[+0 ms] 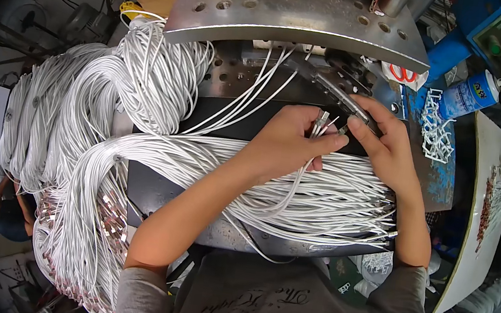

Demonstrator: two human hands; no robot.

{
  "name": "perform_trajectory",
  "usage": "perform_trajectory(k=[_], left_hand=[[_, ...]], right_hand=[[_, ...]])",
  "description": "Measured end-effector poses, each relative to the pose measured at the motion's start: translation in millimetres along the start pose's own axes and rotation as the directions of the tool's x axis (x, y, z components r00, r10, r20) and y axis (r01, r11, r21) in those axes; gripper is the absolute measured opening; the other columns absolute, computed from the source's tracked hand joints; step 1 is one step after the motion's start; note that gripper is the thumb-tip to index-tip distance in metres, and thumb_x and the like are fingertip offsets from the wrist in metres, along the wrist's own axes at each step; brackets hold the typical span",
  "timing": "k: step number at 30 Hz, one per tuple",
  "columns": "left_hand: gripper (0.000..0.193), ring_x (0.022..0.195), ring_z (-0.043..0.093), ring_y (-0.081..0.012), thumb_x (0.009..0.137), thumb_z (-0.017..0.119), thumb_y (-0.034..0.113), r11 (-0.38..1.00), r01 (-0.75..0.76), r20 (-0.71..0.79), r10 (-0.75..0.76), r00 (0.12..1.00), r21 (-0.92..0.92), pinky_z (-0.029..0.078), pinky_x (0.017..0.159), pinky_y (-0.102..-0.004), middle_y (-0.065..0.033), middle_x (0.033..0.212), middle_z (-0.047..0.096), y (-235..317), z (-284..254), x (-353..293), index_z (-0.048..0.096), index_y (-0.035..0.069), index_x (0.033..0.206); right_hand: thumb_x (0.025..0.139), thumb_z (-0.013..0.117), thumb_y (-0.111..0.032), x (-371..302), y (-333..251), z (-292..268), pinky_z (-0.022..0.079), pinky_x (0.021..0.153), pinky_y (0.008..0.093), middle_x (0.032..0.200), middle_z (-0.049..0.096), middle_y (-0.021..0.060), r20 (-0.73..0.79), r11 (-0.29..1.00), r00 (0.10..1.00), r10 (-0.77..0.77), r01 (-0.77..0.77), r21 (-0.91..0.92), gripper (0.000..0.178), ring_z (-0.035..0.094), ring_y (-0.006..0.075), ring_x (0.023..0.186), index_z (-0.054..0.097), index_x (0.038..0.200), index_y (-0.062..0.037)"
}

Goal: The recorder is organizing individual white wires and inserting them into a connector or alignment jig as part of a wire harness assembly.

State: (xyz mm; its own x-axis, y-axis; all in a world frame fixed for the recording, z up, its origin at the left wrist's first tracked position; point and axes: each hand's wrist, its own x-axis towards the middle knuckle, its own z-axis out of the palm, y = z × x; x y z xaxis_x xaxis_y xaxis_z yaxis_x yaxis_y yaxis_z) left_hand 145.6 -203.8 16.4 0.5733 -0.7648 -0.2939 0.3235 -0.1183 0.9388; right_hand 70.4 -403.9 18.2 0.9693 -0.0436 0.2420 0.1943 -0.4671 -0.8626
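Note:
My left hand [291,138] is closed around a few white cables, pinching them near their ends. Small metal connectors [322,120] stick up between its fingers. My right hand [386,143] grips the near end of a long dark metal bar [336,93], thumb on one side and fingers on the other. The bar slants away toward the machine's metal bed, and my two hands nearly meet at its near end. Beneath both hands lies a thick bundle of white cables [321,197], its connector ends gathered at the right.
A heavy steel press plate [294,20] with bolt holes overhangs the far side. Large coils of white cable [79,109] pile up at the left. White plastic pieces [436,133] and a blue can [470,95] stand at the right. Another person [6,210] is at the lower left.

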Motion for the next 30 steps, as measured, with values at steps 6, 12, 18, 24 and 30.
perform_trajectory(k=[6, 12, 18, 24, 30], left_hand=[[0.019, 0.064, 0.058, -0.0068, 0.102, 0.066, 0.02, 0.997, -0.057, 0.012, 0.058, 0.998, -0.061, 0.047, 0.056, -0.0239, -0.0002, 0.08, 0.063, 3, 5, -2, 0.066, 0.0, 0.104], [0.02, 0.065, 0.058, -0.0069, 0.102, 0.066, 0.02, 0.99, -0.008, 0.031, 0.013, 0.999, -0.139, 0.048, 0.058, -0.0233, -0.0005, 0.079, 0.063, 1, 6, 1, 0.067, 0.0, 0.106], [0.023, 0.066, 0.058, -0.0073, 0.102, 0.068, 0.023, 0.973, -0.043, -0.094, 0.022, 0.995, -0.226, 0.047, 0.059, -0.024, -0.0005, 0.078, 0.064, 7, 16, -3, 0.068, 0.0, 0.104], [0.023, 0.067, 0.058, -0.0076, 0.103, 0.067, 0.023, 0.974, -0.126, -0.107, 0.107, 0.988, -0.188, 0.047, 0.062, -0.0247, 0.0001, 0.078, 0.063, -1, 8, 1, 0.068, 0.0, 0.102], [0.022, 0.068, 0.059, -0.0078, 0.103, 0.066, 0.023, 0.972, -0.102, -0.044, 0.095, 0.995, -0.21, 0.048, 0.062, -0.0248, -0.0004, 0.079, 0.064, -4, 6, 2, 0.067, 0.001, 0.1]], right_hand=[[0.108, 0.057, -0.024, -1, -1, 3, 0.047, 0.091, 0.0273, 0.103, 0.069, 0.0067, 0.051, 0.962, 0.986, 0.157, -0.164, 0.217, 0.036, 0.06, 0.0114, 0.098, 0.063, 0.13, 0.0039], [0.111, 0.052, -0.029, -1, -4, 6, 0.047, 0.09, 0.0249, 0.105, 0.07, 0.0051, 0.038, 0.968, 0.99, 0.133, -0.138, 0.211, 0.04, 0.06, 0.0092, 0.097, 0.063, 0.131, 0.0042], [0.11, 0.052, -0.029, 2, -2, -3, 0.047, 0.091, 0.0254, 0.108, 0.07, 0.0043, 0.075, 0.963, 0.985, 0.156, -0.169, 0.211, 0.041, 0.06, 0.0089, 0.098, 0.063, 0.132, 0.0043], [0.102, 0.067, -0.021, -1, -4, -2, 0.048, 0.096, 0.0272, 0.112, 0.072, 0.0058, 0.006, 0.924, 0.979, 0.203, -0.193, 0.331, 0.038, 0.063, 0.0105, 0.103, 0.065, 0.13, 0.0042], [0.094, 0.076, -0.017, 0, -8, -1, 0.049, 0.095, 0.0272, 0.109, 0.073, 0.0058, 0.048, 0.916, 0.981, 0.19, -0.194, 0.352, 0.041, 0.065, 0.0117, 0.102, 0.067, 0.129, 0.003]])
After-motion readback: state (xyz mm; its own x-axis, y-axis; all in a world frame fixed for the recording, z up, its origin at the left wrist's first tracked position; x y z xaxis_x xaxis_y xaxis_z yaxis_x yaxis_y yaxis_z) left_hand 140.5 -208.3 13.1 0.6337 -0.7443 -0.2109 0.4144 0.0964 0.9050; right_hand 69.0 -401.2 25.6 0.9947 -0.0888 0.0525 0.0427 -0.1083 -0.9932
